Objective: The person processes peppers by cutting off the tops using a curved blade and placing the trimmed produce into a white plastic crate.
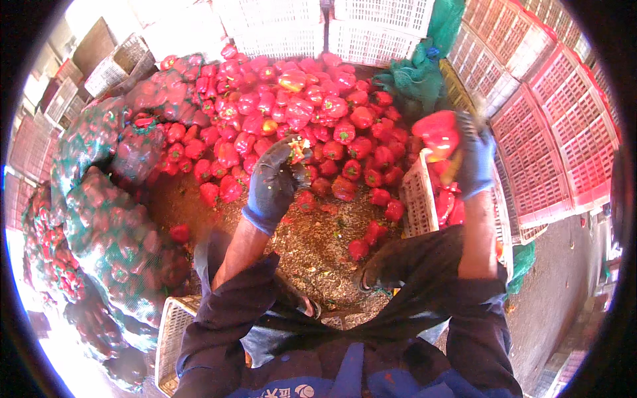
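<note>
My left hand point(275, 178), in a dark glove with a blue cuff, is closed on a pepper core point(298, 150) with pale seeds, held above the near side of a heap of red bell peppers point(265, 106). Over on the right, my right hand point(475, 156), gloved alike, has its fingers against a large red bell pepper point(438, 134). That pepper is just above a pale plastic crate point(417, 192) with red peppers inside. Beneath the right hand shows a yellowish piece point(451, 168), partly hidden; what it is I cannot tell.
Green mesh sacks point(116, 239) full of peppers line the left side. Stacked plastic crates point(531, 152) rise at the right, with white crates point(381, 40) at the back. Green netting point(411, 83) lies by the heap. Seeds and scraps cover the floor point(325, 245) between my legs.
</note>
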Motion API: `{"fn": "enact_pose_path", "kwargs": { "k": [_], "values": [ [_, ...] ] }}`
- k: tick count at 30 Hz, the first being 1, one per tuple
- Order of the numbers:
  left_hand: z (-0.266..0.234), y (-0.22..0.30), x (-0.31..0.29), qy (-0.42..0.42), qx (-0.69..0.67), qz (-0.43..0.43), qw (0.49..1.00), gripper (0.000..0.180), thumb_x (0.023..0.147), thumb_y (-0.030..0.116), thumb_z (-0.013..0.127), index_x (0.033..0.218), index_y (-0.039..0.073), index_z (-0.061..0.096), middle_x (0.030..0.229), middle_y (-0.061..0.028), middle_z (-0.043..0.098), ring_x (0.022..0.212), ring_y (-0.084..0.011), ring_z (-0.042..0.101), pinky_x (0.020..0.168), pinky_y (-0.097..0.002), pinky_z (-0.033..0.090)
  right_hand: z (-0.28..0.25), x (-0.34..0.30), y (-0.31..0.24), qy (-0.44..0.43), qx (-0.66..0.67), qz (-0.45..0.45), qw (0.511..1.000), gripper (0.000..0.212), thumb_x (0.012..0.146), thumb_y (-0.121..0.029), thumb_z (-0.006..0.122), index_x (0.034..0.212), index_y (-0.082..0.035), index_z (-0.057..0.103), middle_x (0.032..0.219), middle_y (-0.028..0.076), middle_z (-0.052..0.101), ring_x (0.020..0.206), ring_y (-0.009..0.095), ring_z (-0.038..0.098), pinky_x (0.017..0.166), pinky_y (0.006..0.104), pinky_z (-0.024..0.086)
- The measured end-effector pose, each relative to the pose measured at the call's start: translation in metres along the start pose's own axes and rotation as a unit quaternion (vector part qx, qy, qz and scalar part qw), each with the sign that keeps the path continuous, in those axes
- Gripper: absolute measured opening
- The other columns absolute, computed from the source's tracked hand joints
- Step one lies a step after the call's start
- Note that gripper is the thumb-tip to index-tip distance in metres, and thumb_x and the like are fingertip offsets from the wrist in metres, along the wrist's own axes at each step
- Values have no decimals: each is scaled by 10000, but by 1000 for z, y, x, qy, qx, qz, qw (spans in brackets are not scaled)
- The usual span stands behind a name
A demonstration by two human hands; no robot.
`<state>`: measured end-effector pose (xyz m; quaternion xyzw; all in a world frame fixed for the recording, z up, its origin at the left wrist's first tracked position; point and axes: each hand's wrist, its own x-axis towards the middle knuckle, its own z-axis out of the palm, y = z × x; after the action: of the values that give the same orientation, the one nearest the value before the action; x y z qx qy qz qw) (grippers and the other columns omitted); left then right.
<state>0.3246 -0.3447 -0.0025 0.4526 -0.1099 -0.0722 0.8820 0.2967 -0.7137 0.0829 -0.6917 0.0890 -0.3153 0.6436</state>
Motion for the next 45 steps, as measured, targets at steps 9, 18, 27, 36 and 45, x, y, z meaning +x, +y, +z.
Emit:
{"fn": "enact_pose_path", "kwargs": {
  "k": [9, 18, 27, 36, 45],
  "values": [
    [7, 114, -97, 194, 159, 49, 967, 415, 1025, 238, 562, 1359, -7, 578, 1269, -124, 669, 980, -169, 670, 775, -310, 563, -187, 41, 126, -47, -344, 66, 935, 283, 912, -221, 803, 1127, -52, 727, 920, -2, 685, 794, 106, 584, 674, 294, 494],
    [-188, 205, -365, 137, 820, -255, 494, 419, 891, 157, 751, 1280, 20, 679, 1224, -205, 705, 1137, -306, 677, 977, -386, 523, -186, -17, 205, -18, -504, 58, 861, 512, 883, -506, 763, 1067, -30, 719, 933, 188, 748, 868, 349, 731, 736, 447, 545],
    [-55, 104, 18, 93, 594, -38, 798, 363, 960, 116, 700, 1287, -34, 647, 1104, -48, 693, 930, -117, 636, 821, -296, 537, -204, -16, 221, 9, -515, -27, 857, 476, 871, -360, 813, 1203, -41, 691, 1117, 167, 717, 971, 324, 720, 813, 425, 573],
    [-32, -227, 273, -89, 724, -39, 683, 876, 821, 623, 741, 1387, -26, 580, 1340, -299, 624, 1281, -409, 595, 1044, -492, 495, -184, -5, 223, -3, -475, -51, 879, 388, 892, -326, 795, 1146, -45, 711, 969, 157, 726, 884, 334, 725, 773, 410, 572],
    [-24, -305, 227, 72, 583, -123, 800, 772, 750, 337, 901, 1386, 92, 539, 1308, -195, 620, 1147, -348, 655, 929, -467, 574, -191, -12, 215, 7, -493, -13, 870, 331, 873, -220, 812, 1143, -55, 717, 951, 136, 727, 844, 284, 727, 748, 378, 573]
  ]
}}
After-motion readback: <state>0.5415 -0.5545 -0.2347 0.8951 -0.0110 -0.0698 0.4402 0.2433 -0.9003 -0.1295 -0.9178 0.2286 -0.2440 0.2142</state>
